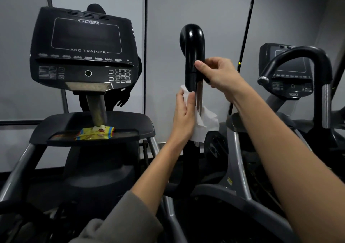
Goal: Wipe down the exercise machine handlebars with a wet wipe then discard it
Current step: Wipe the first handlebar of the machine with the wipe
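The left hand (183,112) wraps a wipe (203,123) around the handlebar (193,56) at mid-height, while the right hand (218,73) grips the bar just above. The wipe looks thin, limp and damp, so it likely needs a full-palm squeeze to avoid bunching.

handlebar (193,43): glossy black plastic | wipe (204,120): white, papery, creased | console (84,47): perhaps matt plastic

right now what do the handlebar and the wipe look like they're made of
handlebar: glossy black, probably hard plastic or coated metal, judging by the bright highlights on its curved top; a silvery metal-looking strip runs down its lower part. wet wipe: thin white nonwoven sheet, creased and hanging limp.
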Motion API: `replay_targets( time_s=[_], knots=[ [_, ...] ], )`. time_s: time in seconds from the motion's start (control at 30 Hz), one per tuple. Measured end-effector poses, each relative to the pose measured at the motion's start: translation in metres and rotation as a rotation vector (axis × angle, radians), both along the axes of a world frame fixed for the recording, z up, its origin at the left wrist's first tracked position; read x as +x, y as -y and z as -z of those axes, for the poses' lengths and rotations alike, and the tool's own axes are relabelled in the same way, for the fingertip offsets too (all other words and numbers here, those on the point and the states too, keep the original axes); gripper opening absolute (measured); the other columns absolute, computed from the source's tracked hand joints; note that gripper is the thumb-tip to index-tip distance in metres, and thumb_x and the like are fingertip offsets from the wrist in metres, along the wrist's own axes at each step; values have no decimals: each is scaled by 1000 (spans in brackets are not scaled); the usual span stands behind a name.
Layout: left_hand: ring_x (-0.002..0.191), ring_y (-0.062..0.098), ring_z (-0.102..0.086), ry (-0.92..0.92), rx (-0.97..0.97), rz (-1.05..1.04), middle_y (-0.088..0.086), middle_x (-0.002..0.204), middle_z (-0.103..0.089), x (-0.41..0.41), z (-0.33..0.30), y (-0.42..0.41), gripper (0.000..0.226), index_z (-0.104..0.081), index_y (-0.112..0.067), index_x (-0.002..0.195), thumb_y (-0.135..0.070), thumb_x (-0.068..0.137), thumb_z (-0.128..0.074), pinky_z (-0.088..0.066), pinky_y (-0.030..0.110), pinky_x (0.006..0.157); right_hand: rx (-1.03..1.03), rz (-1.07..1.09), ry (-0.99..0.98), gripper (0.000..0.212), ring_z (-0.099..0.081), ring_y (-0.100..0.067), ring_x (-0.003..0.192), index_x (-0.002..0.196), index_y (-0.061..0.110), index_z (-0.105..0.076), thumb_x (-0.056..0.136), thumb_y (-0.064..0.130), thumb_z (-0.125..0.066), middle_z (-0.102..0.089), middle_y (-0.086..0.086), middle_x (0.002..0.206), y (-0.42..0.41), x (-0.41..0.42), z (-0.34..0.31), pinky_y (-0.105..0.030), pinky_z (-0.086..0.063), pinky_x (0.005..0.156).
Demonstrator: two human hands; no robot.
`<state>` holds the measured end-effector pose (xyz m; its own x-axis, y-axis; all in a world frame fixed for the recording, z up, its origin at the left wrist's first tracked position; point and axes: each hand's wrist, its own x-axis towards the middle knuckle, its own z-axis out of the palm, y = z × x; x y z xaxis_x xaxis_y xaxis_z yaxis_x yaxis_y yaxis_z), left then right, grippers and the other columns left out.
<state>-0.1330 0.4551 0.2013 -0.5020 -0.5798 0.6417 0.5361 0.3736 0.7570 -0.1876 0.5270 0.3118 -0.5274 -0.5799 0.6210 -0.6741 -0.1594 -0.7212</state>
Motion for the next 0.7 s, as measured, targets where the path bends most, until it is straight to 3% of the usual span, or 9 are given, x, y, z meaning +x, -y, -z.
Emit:
replay_targets(
  time_s=[0.07,0.13,0.23,0.37,0.43,0.5,0.57,0.7],
  knots=[
    [82,7,-55,19,-3,-8,0,89,-56,4,20,-4,40,-51,-5,108,-38,100,-31,-46,17,76,-5,4,-3,25,-50,14,42,106,4,-63,92,25,-57,-57,10,73,1,-1,1,-1,-35,45],
    [82,11,-55,76,16,43,5,87,-57,12,46,-7,50,-55,2,103,-40,99,-27,-47,16,74,-10,6,-4,23,-50,15,42,104,7,-62,92,26,-57,-56,11,72,1,-1,2,0,-35,45],
    [91,9,-63,210,146,42,-2,93,-66,18,51,-7,53,-61,-12,105,-44,100,-20,-50,11,77,-27,-11,0,16,-49,16,41,100,10,-59,93,24,-55,-55,10,71,0,0,4,0,-35,45],
    [107,29,-63,40,432,114,16,112,-67,10,-7,8,55,-64,-20,101,-50,99,-19,-46,48,101,-29,-25,-3,12,-49,16,40,96,10,-58,94,21,-54,-55,9,71,-2,2,4,0,-34,44],
    [105,28,-62,-8,266,52,16,115,-66,2,-33,6,58,-63,-17,110,-57,95,-24,-46,51,99,-18,-29,11,10,-51,16,42,91,12,-58,94,21,-54,-57,9,72,-3,4,4,0,-35,43],
    [111,25,-57,66,-43,-171,12,125,-57,-5,-38,-6,62,-45,-9,131,-55,93,-29,-46,46,96,-14,-39,13,14,-53,16,43,81,16,-57,94,20,-54,-58,9,72,-3,4,3,0,-34,42],
    [98,26,-56,119,-228,-410,12,119,-53,-8,-25,-16,52,-39,-2,128,-44,98,-35,-46,40,81,-9,-31,12,15,-53,13,43,81,16,-57,94,22,-54,-58,8,73,-3,3,3,-1,-34,41],
    [90,24,-55,131,-246,-515,12,111,-52,-7,1,-19,47,-39,-3,124,-42,98,-37,-46,38,74,-10,-12,14,16,-55,4,62,98,12,-57,94,27,-54,-59,8,77,0,2,4,-1,-35,42]
  ],
)
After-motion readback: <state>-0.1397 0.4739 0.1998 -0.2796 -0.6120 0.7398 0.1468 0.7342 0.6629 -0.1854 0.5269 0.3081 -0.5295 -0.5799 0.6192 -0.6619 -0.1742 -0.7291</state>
